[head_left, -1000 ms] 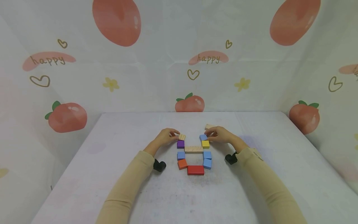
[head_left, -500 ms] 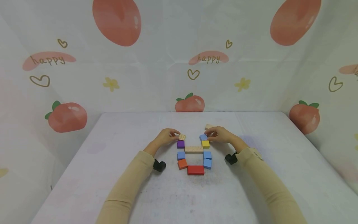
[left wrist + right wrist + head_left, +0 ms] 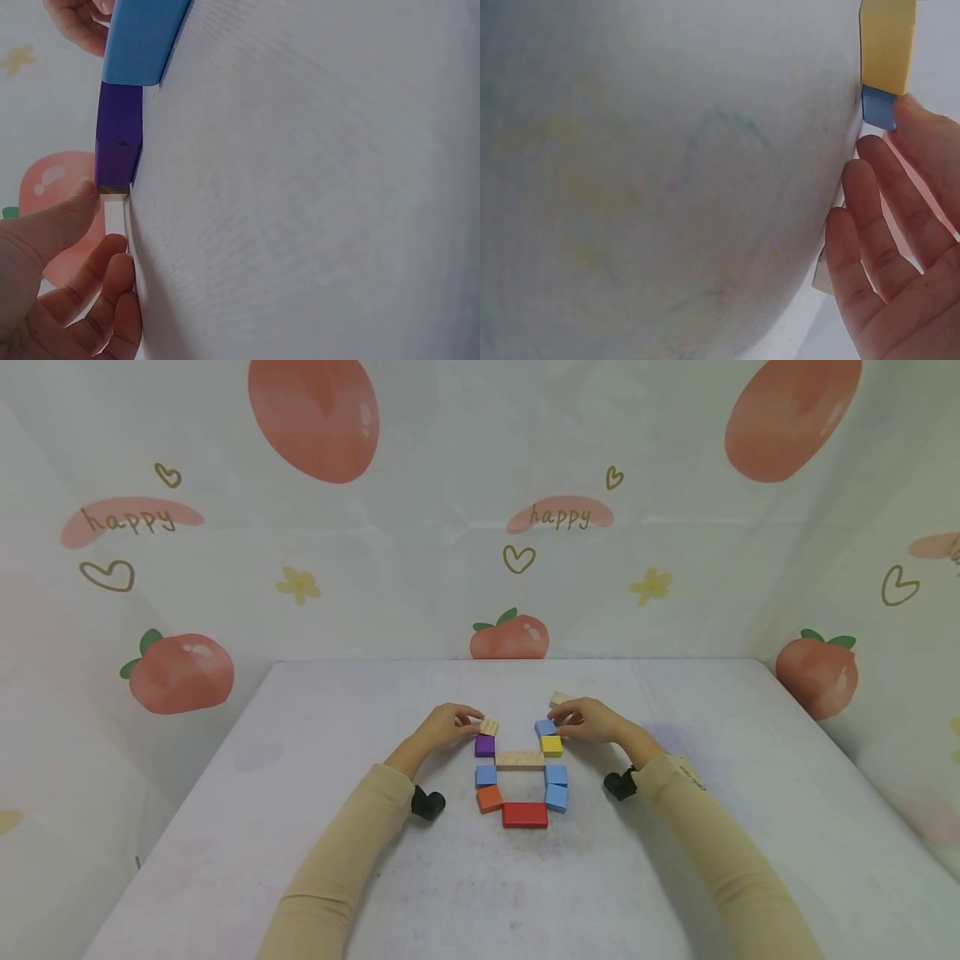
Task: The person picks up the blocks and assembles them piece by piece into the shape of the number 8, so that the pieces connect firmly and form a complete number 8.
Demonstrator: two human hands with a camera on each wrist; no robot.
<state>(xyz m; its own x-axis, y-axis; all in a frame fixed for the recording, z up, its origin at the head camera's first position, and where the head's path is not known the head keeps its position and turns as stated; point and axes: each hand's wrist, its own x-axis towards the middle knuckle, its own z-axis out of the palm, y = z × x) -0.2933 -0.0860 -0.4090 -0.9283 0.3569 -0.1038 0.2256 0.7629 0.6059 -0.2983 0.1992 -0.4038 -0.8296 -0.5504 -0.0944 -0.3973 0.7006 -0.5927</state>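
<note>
In the head view, my left hand [image 3: 442,727] pinches a striped natural-wood block [image 3: 489,727] at the far left of a ring of blocks, just beyond a purple block [image 3: 485,746]. The left wrist view shows the thumb at its near edge, with the purple block [image 3: 118,135] partly hiding it. Opposite, my right hand [image 3: 592,722] pinches a blue block [image 3: 545,727] beyond a yellow block [image 3: 551,746]. In the right wrist view, thumb and forefinger sit either side of that blue block [image 3: 878,109]; the other fingers are extended.
A plain wooden plank [image 3: 520,761] spans the ring's middle. Nearer lie blue blocks [image 3: 556,797], an orange block [image 3: 490,799] and a red block [image 3: 525,815]. Another wooden block [image 3: 561,699] lies behind my right hand. A patterned cloth [image 3: 420,602] hangs behind the table.
Almost nothing differs; the striped wooden block has shifted very slightly to the right at my left fingertips. My right hand stays in place.
</note>
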